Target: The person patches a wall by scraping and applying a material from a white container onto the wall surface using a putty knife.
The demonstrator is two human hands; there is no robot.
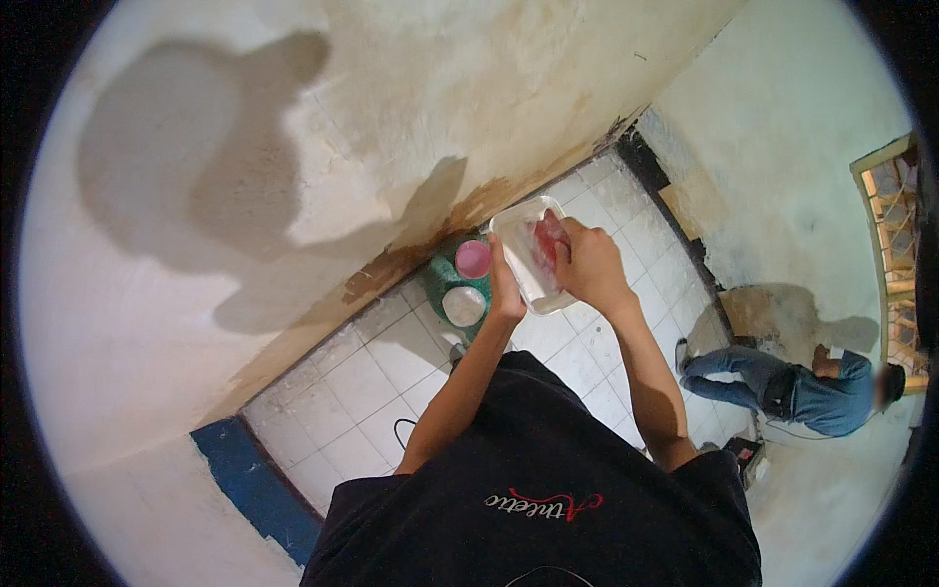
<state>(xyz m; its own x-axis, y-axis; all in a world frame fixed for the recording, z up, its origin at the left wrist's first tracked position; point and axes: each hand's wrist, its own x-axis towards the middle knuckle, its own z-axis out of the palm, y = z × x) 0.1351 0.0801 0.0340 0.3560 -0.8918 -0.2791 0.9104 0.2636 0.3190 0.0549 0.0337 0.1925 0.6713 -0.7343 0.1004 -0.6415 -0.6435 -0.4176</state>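
Observation:
In front of my chest, a shallow white rectangular tray (513,233) is held tilted by my left hand (505,289), its fingers round the left edge and partly hidden beneath. My right hand (593,264) reaches into the tray, its fingers closed on a flat red piece (548,235) smeared with white. Whether that piece is a plastic scraper or something else, I cannot tell. Whitish residue coats the tray's inside around it.
Below my left hand, a pink bowl (472,259) and a white round container (464,306) rest on a green object (442,281). A stained wall (391,127) rises ahead. Another person (831,396) stands at the right wall near a window (895,245), with a dark box (745,450) nearby.

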